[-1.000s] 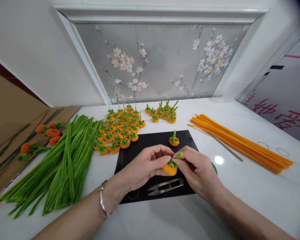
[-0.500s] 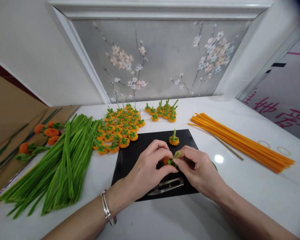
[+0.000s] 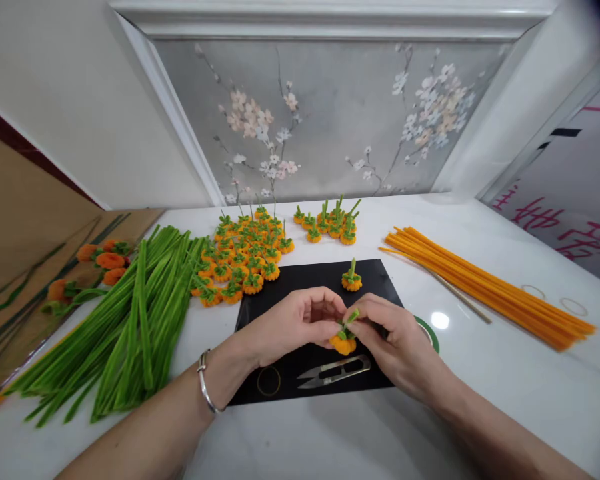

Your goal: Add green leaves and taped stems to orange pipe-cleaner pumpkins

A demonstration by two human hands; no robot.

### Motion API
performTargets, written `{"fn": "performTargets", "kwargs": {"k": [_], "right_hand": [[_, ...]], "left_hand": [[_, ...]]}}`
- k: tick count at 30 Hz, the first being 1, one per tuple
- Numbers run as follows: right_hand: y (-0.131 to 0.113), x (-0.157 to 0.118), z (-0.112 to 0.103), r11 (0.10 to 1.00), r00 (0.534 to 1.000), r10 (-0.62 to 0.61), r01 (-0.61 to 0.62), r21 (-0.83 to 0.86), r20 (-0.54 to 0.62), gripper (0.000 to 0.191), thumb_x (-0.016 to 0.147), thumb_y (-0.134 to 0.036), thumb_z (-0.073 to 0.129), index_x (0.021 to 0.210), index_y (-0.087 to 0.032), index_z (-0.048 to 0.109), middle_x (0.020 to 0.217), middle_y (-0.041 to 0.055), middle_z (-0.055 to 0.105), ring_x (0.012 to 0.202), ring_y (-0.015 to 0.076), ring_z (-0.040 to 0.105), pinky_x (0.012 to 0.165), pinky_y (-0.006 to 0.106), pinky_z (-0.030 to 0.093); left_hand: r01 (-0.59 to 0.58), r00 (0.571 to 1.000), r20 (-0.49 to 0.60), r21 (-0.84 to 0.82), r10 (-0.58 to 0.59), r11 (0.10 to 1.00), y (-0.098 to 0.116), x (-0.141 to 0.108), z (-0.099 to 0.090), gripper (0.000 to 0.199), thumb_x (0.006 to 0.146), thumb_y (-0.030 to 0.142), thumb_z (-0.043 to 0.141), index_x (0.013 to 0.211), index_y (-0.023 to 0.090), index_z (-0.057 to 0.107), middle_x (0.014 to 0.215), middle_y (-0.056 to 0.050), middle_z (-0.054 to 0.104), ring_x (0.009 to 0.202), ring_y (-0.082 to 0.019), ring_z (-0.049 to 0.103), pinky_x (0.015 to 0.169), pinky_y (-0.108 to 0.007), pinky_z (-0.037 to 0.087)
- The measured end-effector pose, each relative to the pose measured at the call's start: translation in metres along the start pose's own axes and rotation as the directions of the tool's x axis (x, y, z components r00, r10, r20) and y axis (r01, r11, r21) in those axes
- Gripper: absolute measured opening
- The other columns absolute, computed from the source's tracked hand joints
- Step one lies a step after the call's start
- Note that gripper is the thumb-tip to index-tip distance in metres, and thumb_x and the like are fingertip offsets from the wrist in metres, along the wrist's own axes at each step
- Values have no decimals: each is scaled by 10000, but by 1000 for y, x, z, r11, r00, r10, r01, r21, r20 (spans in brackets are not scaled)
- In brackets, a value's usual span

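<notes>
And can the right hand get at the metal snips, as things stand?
Probably yes: the metal snips lie close by on the black mat, with nothing covering them. But the right hand seems busy pinching the orange-and-green piece, so it may need to release first.

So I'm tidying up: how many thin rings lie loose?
3: one thin ring on the black mat, a second ring and a third ring beside the orange stems; more may be hidden.

My white table (image 3: pixel 290 437) carries a black mat (image 3: pixel 310 277), with green pipe cleaners (image 3: pixel 137 320) heaped to its left. Little orange pumpkins (image 3: pixel 253 283) stand in two groups farther back, and orange pipe cleaners (image 3: pixel 490 287) lie to my right
</notes>
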State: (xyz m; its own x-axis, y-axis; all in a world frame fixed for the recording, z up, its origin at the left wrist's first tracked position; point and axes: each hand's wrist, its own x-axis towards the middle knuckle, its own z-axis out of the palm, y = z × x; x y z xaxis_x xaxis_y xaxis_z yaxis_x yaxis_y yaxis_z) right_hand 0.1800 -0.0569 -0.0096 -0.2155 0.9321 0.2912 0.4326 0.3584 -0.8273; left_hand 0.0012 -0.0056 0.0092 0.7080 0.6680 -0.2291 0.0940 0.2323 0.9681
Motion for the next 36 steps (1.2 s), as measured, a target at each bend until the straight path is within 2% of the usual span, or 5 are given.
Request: {"fn": "performTargets", "kwargs": {"k": [12, 18, 21, 28, 36], "right_hand": [[5, -2, 9, 993, 993, 116, -116, 32, 2, 101, 821, -132, 529, 879, -213, 514, 680, -45, 507, 562, 96, 455, 510, 197, 384], [17, 5, -19, 996, 997, 52, -56, 62, 65, 254, 933, -247, 386, 1164, -227, 490, 972, 36, 619, 748, 127, 580, 674, 249, 485], [24, 6, -37, 989, 998, 59, -58, -135, 10, 233, 926, -243, 390, 1077, -212, 564, 994, 56, 656, 891, 177, 609, 802, 314, 477], [34, -4, -67, 910, 937, 107, 42, -413, 333, 359, 732, -37, 488, 946, -268, 661, 961, 25, 665, 853, 188, 615, 724, 287, 467], [42, -3, -79, 801, 946, 216, -30, -598, 241, 239, 743, -64, 479, 678, -235, 633, 702, -4, 646, 600, 143, 566, 549, 244, 383]], "left_hand": [[-5, 1000, -6, 46, 6, 999, -7, 6, -4, 292, 690, 118, 695, 964, 139, 598, 776, -12, 646, 689, -100, 587, 719, -257, 445], [12, 998, -59, 62, -8, 998, 0, -3, -10, 270, 706, 127, 675, 964, 156, 603, 763, 8, 616, 688, -88, 562, 696, -228, 438], [26, 998, -51, 83, -22, 996, 4, -7, -18, 278, 723, 147, 666, 991, 160, 596, 777, 2, 609, 689, -86, 557, 660, -208, 435], [88, 992, -93, 56, -82, 995, 5, -7, -27, 293, 733, 202, 667, 1010, 170, 579, 748, 21, 550, 617, -71, 525, 504, -157, 407], [38, 971, -238, 139, -4, 990, 6, -4, -34, 299, 707, 172, 692, 991, 148, 600, 764, 5, 598, 658, -76, 548, 590, -176, 436]]}}
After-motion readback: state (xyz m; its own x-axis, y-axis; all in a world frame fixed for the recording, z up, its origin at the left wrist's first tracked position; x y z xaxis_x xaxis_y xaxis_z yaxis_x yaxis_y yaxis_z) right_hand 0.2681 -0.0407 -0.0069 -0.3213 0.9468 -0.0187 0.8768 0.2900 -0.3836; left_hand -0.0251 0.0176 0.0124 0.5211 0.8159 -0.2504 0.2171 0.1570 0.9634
